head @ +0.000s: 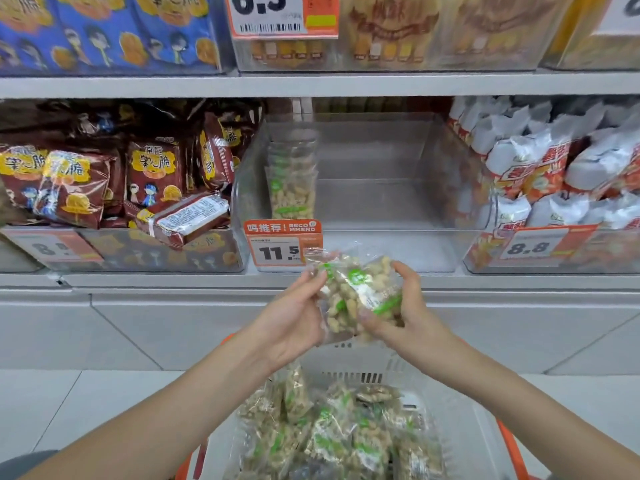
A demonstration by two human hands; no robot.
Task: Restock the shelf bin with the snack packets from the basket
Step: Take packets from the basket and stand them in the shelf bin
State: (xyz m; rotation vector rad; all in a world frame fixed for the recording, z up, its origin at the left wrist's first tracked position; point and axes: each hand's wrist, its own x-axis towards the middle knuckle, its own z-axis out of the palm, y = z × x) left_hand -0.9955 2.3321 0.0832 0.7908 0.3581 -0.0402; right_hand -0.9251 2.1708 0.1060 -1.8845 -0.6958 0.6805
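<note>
Both hands raised in front of the shelf (311, 85), sharing one clear packet (358, 294) of pale snacks with green label marks. Left hand (294, 317) cupped against the packet's left edge, fingers (313, 278) curled onto its upper corner. Right hand (407, 311) wrapped around the packet's right side, thumb low on the front, fingers hooked over the top right corner. Packet tilted, held above the basket (457, 415) and just below the front lip of the bin (381, 188).

Bin clear-walled, mostly bare inside; a short upright row of matching packets (292, 188) standing against its left wall. Orange price tag (284, 245) reading 11.5 clipped to the bin's front left, partly overlapped by the held packet's top.

Basket below, pale with orange rim, holding a heap of the same packets (332, 434), somewhat blurred.

Left of the bin, a bin of brown snack bags (104, 178); right of it, white and red bags (554, 168). On the shelf above, blue bags (104, 32) and clear boxes of yellowish goods (433, 32). Pale floor tiles (69, 403) beneath.
</note>
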